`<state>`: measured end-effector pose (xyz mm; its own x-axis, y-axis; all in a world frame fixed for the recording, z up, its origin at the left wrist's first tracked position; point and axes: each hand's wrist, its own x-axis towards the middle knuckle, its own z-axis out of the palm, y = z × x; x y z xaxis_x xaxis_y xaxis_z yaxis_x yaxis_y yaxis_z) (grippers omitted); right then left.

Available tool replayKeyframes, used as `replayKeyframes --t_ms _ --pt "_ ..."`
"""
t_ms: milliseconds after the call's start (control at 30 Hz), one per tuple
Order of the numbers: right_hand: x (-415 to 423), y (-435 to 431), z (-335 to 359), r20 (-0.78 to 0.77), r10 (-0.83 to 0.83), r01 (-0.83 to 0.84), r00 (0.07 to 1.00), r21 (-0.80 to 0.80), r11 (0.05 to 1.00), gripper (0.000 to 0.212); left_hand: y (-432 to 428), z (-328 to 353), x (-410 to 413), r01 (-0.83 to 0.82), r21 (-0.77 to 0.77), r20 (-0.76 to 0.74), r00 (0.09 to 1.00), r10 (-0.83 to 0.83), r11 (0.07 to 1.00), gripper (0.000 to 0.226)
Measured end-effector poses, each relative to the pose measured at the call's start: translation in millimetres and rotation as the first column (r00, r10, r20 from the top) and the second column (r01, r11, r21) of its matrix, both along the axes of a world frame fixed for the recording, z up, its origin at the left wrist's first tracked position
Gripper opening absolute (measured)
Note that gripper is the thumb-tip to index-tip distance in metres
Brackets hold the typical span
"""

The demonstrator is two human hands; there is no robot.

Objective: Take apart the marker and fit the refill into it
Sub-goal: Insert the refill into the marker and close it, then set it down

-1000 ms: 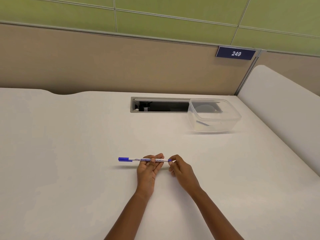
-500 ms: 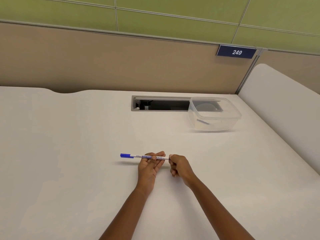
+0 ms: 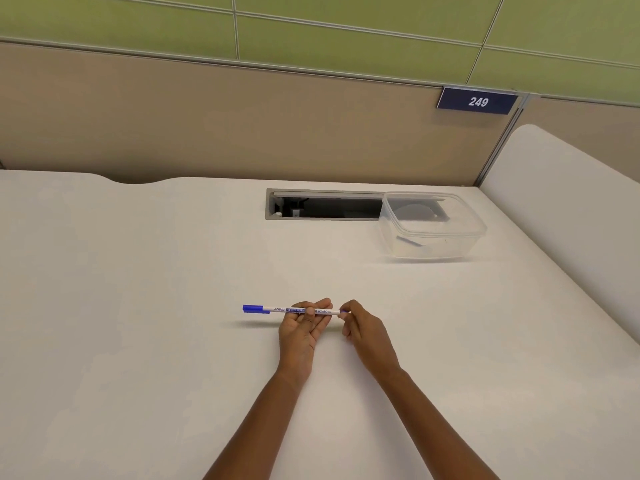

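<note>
A thin white marker (image 3: pixel 277 309) with a blue cap at its left end is held level just above the white table. My left hand (image 3: pixel 301 330) holds its barrel near the middle, thumb on top and fingers underneath. My right hand (image 3: pixel 363 329) pinches the blue right end of the marker with its fingertips. A clear plastic box (image 3: pixel 431 225) at the back right holds a dark thin stick, perhaps the refill (image 3: pixel 408 241).
The white table (image 3: pixel 138 306) has a rectangular cable slot (image 3: pixel 325 204) at the back, partly covered by the clear box. A beige partition rises behind, and a white curved panel (image 3: pixel 571 216) borders the right side.
The hands and marker have barely shifted. My right fingers, closed over the marker's right end half a second ago, now pinch it with a bit of blue showing.
</note>
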<state>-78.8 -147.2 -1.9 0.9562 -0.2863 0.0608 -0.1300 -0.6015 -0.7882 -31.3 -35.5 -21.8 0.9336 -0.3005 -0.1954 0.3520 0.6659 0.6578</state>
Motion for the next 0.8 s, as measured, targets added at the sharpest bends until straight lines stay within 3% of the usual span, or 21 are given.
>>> replayKeyframes --t_ms 167,400,467,600,800 --pt "6 -5 6 -0.081 0.004 0.003 0.997 0.083 0.997 0.030 0 2 -1 -0.001 0.011 0.013 1.000 0.001 1.000 0.017" --pt "16 -5 21 -0.263 0.025 0.094 0.964 0.429 0.899 0.041 0 1 -1 0.010 0.011 0.020 1.000 -0.011 1.000 0.018" --pt "16 -3 22 -0.258 0.026 0.084 0.966 0.407 0.910 0.041 0 1 -1 0.000 0.000 0.013 1.000 0.000 1.000 0.018" --pt "7 -1 9 -0.149 -0.001 0.022 0.989 0.142 0.990 0.031 0 1 -3 -0.017 0.002 0.018 1.000 0.017 1.000 0.017" --pt "1 -4 -3 -0.005 -0.024 0.025 1.000 0.172 0.985 0.022 0 1 -2 -0.032 0.011 0.018 0.999 0.031 0.999 0.016"
